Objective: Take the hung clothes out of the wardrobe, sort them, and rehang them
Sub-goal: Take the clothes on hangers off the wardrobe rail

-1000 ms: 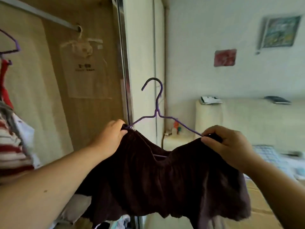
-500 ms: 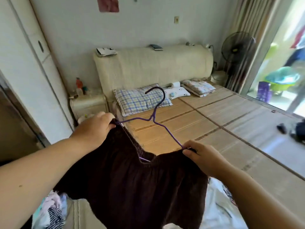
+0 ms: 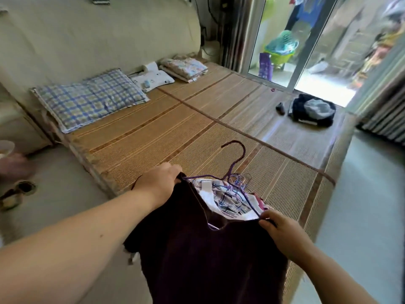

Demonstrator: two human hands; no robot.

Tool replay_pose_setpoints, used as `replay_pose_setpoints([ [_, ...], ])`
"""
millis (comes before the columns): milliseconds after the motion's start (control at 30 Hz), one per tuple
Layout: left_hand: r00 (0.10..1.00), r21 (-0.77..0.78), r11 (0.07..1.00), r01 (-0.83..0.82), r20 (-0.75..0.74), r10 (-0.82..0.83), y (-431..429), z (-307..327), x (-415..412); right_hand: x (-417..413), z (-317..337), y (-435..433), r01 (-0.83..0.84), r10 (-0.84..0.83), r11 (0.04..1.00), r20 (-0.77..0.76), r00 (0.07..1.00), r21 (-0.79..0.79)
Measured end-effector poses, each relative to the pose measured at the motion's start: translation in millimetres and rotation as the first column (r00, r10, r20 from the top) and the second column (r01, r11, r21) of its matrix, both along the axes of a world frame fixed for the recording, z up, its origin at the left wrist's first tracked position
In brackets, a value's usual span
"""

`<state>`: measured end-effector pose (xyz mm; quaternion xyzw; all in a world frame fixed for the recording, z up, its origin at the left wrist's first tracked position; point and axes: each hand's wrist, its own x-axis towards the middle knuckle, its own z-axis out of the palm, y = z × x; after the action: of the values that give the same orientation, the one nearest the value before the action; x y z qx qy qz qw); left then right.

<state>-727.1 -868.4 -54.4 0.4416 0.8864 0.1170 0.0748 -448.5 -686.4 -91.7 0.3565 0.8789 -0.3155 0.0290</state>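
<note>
A dark brown garment hangs on a purple wire hanger, held low over the near corner of the bed. My left hand grips the garment's left top corner at the hanger's end. My right hand pinches the right top corner at the other end. Under the hanger lies a pile of clothes on hangers, white and checked, mostly hidden by the brown garment. The wardrobe is out of view.
The bed carries a woven bamboo mat, a checked pillow and folded bedding by the headboard. Dark clothes lie at the far right corner. A glass door opens onto a balcony. Slippers sit on the floor at left.
I have turned from the wardrobe to the bed. Both hands carried the brown garment on its hanger down over the clothes pile at the bed's near corner.
</note>
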Motion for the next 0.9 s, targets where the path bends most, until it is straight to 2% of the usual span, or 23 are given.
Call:
replay_pose_setpoints([
  [100,0.996,-0.045,0.997,-0.056,0.071,0.059,52.8,-39.7,0.5,0.9,-40.8,36.7,0.071,-0.072,0.997,0.04,0.997,0.002],
  [267,0.993,-0.17,0.979,-0.111,0.02,0.116,111.0,-107.9,-9.4,-24.2,-112.7,86.3,0.131,-0.121,0.987,0.099,0.988,-0.098],
  [333,0.991,-0.184,0.974,-0.135,-0.029,0.132,127.9,-134.7,-17.5,-37.5,-142.6,105.0,0.144,-0.128,0.977,0.106,0.986,-0.16],
  [400,0.989,-0.182,0.972,-0.148,-0.051,0.141,141.5,-156.1,-23.7,-49.7,-164.9,121.5,0.14,-0.121,0.978,0.12,0.985,-0.157],
  [500,0.991,-0.212,0.968,-0.132,0.005,0.136,159.6,-190.1,-31.5,-68.4,-198.7,145.2,0.15,-0.126,0.977,0.161,0.979,-0.149],
  [567,0.982,-0.257,0.958,-0.123,0.11,0.156,163.4,-208.8,-29.1,-77.9,-214.0,155.3,0.152,-0.112,0.976,0.241,0.964,-0.158],
  [633,0.968,-0.315,0.944,-0.098,0.189,0.163,160.3,-222.2,-21.7,-85.6,-226.1,159.4,0.064,-0.012,0.99,0.376,0.927,-0.127],
  [700,0.968,-0.374,0.926,-0.05,0.209,0.137,151.1,-227.2,-12.4,-93.0,-228.0,155.0,-0.007,0.039,0.997,0.438,0.898,-0.075],
  [800,0.971,-0.414,0.91,-0.017,0.212,0.114,132.4,-217.6,-1.2,-108.7,-214.6,137.4,-0.162,0.151,0.987,0.4,0.904,-0.008],
  [900,0.973,-0.389,0.919,-0.058,0.183,0.139,108.8,-184.6,-3.8,-142.7,-179.8,112.1,-0.294,0.275,0.956,0.328,0.904,0.011],
])
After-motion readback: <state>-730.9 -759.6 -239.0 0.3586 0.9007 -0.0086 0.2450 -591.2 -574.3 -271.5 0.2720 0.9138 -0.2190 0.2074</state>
